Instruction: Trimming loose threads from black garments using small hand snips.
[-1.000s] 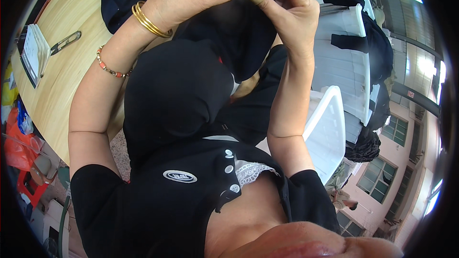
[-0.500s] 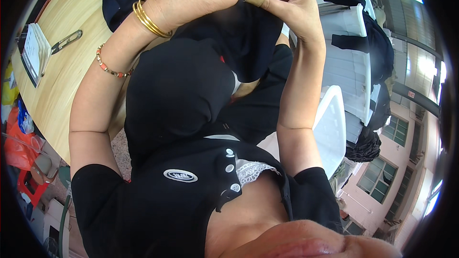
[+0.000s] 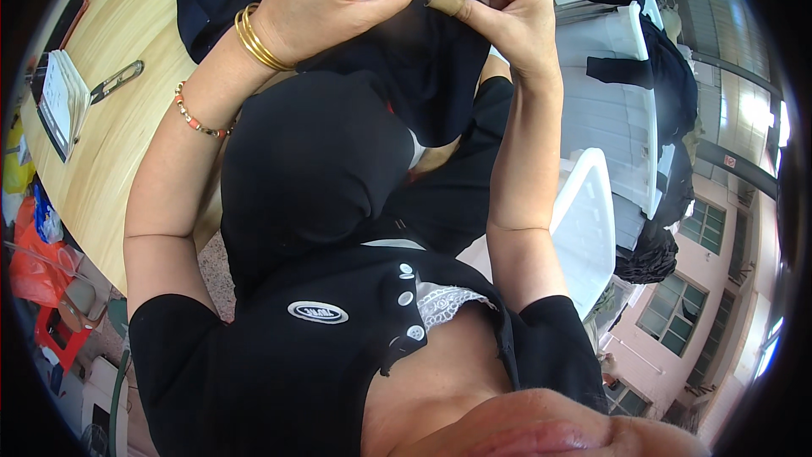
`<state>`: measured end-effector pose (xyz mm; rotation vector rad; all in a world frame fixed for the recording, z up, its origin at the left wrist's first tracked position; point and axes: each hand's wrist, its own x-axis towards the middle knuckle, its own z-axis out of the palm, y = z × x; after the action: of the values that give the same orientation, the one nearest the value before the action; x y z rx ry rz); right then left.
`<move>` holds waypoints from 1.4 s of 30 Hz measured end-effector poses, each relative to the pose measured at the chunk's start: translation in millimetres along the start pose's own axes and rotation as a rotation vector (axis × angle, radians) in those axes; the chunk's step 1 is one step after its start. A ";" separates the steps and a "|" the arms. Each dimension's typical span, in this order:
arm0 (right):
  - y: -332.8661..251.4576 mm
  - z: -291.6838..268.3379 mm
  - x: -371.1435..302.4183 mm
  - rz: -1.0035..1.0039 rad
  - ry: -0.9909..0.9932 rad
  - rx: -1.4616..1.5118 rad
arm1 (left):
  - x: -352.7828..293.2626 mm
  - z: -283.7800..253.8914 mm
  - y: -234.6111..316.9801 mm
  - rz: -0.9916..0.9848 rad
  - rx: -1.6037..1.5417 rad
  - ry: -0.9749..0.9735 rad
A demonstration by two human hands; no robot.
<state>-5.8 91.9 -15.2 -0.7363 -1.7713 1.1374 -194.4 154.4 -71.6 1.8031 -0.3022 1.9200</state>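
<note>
Dark navy cloth (image 3: pixel 397 76) hangs from both hands and drapes over my lap and the table edge. Its upper edge is folded into a narrow strip. My left hand (image 3: pixel 326 4), with gold bangles at the wrist, pinches that edge between thumb and fingers. Close beside it, my right hand (image 3: pixel 507 13) pinches the same edge, thumb underneath and fingers curled. The two sets of fingertips nearly meet at the top of the view. Whether anything small is between the right fingers cannot be made out.
A pale wooden table (image 3: pixel 161 118) lies to the left, carrying an open notebook (image 3: pixel 66 106), metal thread snips (image 3: pixel 118 80) and a dark flat case (image 3: pixel 69 21). White plastic bins (image 3: pixel 605 110) with dark cloth pieces (image 3: pixel 622 72) over their rims stand at right. Red plastic bags (image 3: pixel 38 254) are at far left.
Both hands have shifted slightly, the right one a little leftward. More of the folded cloth edge shows between my left thumb and fingers. Both hands keep their pinch.
</note>
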 end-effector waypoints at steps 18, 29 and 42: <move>20.8 -8.5 -0.2 0.033 -0.041 0.111 | -5.2 6.4 -1.4 -0.017 -0.100 0.066; 26.2 -5.6 5.0 -0.263 -0.198 0.126 | 10.3 -6.7 43.6 -0.564 0.268 -0.295; -9.4 21.5 -2.1 0.199 0.240 -0.347 | 14.1 -0.7 33.7 -0.549 -0.034 0.051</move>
<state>-24.4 77.8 -11.5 -1.2268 -1.7353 0.8309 -211.6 128.5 -52.3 1.5990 0.1655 1.5533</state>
